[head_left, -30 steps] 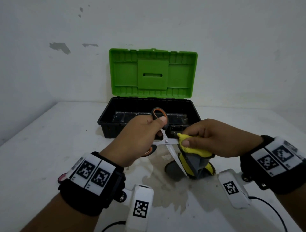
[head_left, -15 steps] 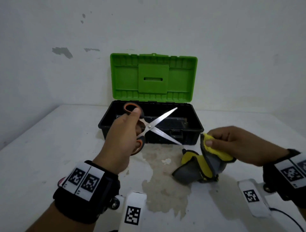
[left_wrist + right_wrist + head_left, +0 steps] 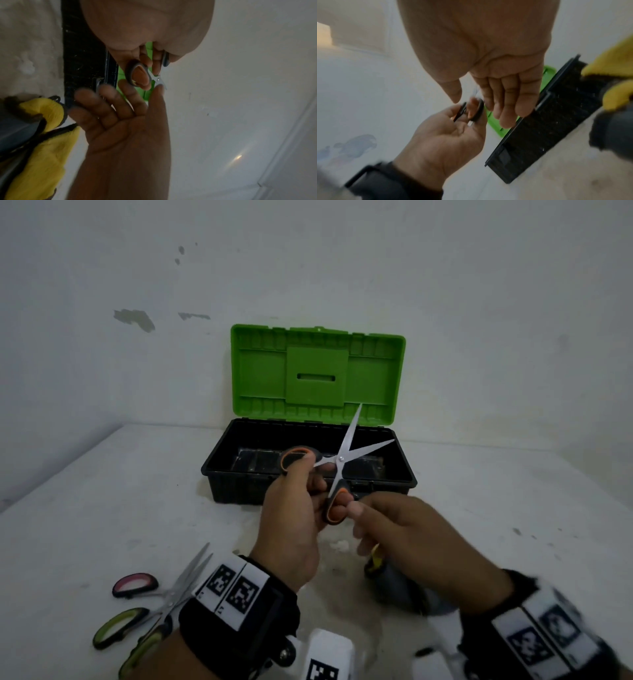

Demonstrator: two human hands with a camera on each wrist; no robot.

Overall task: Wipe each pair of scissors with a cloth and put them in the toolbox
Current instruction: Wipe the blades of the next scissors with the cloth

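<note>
My left hand [image 3: 305, 477] grips the orange-and-black handles of a pair of scissors [image 3: 340, 458]. Its blades are spread and point up and right over the black toolbox [image 3: 219, 474], whose green lid [image 3: 318, 371] stands open. My right hand [image 3: 373, 518] is open, its fingers straight, with the thumb tip at the lower handle loop [image 3: 128, 71]. The yellow-and-grey cloth [image 3: 390, 587] lies on the table under my right hand, held by neither hand. It also shows in the left wrist view [image 3: 42, 142].
Two more pairs of scissors lie at the lower left of the table, one pink-handled [image 3: 137, 583] and one green-handled [image 3: 116, 628]. A damp stain [image 3: 342, 594] spreads over the table in front of the toolbox. The wall stands right behind the box.
My right hand has let go of the cloth, which now lies on the table, and has come up to the scissors' handle. My left hand has swung the blades up and to the right.
</note>
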